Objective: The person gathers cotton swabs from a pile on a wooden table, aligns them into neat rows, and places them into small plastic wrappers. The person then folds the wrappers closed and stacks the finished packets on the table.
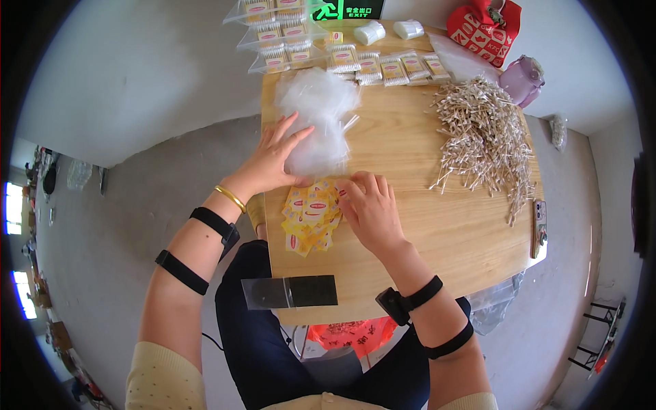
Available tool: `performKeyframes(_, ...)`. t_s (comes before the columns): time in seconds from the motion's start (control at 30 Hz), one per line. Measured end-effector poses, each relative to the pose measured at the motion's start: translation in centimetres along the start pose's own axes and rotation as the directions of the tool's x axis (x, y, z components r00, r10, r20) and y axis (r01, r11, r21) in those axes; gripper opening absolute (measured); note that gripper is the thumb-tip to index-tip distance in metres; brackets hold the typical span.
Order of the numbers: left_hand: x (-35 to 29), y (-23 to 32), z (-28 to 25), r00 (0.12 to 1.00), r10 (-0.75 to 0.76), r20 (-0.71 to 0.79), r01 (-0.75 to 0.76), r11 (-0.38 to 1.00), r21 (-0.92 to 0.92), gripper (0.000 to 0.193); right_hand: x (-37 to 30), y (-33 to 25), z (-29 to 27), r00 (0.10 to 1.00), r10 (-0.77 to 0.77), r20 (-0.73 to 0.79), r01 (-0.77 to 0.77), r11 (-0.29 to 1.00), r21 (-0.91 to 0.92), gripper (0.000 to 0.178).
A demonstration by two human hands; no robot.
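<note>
My left hand (273, 156) is open, its fingers spread over the near left side of a heap of clear plastic bags (318, 116). Just below that heap lies a loose pile of small yellow printed cards (311, 222). My right hand (371, 210) is at the pile's right edge, fingers curled and pinched on one small yellow card (342, 193), which they partly cover. A few cotton swabs (351, 123) stick out from the right side of the bag heap.
Loose cotton swabs (482, 133) are heaped on the right of the table (403, 154). Filled swab packs (393, 70) line the back, beside stacked clear trays (273, 41). A red bag (484, 31), purple jug (523, 80), phone (539, 229) and dark flat panel (311, 290) lie around.
</note>
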State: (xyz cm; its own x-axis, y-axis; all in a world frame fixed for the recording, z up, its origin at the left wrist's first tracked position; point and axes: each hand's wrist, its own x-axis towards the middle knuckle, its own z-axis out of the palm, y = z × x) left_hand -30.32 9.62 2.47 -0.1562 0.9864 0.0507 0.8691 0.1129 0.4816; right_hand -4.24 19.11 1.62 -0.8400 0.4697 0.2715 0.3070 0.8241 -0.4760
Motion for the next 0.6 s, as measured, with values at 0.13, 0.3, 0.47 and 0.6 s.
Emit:
performKeyframes(0.13,0.1,-0.8,1.0,0.997,0.031,-0.073,-0.028,0.999,0.040,0.092,1.0,-0.3,0.7,1.000,-0.015,0.019,0.016,0.999,-0.041,0.033)
performKeyframes(0.3,0.8,-0.6,1.6,0.996,0.025,-0.081,-0.019,0.997,0.079,0.087,1.8,-0.2,0.6,0.998,-0.037,0.055,0.043,0.992,-0.115,0.038)
performKeyframes(0.47,0.7,-0.7,1.8,0.996,-0.001,-0.092,0.005,0.999,0.052,0.090,0.5,0.4,-0.3,0.996,-0.035,0.081,0.035,0.999,-0.003,0.036)
performKeyframes(0.6,-0.1,0.1,1.0,0.991,-0.075,-0.115,0.055,0.984,-0.169,0.099,0.2,1.2,-0.9,0.998,-0.040,0.055,0.038,0.999,0.038,0.040)
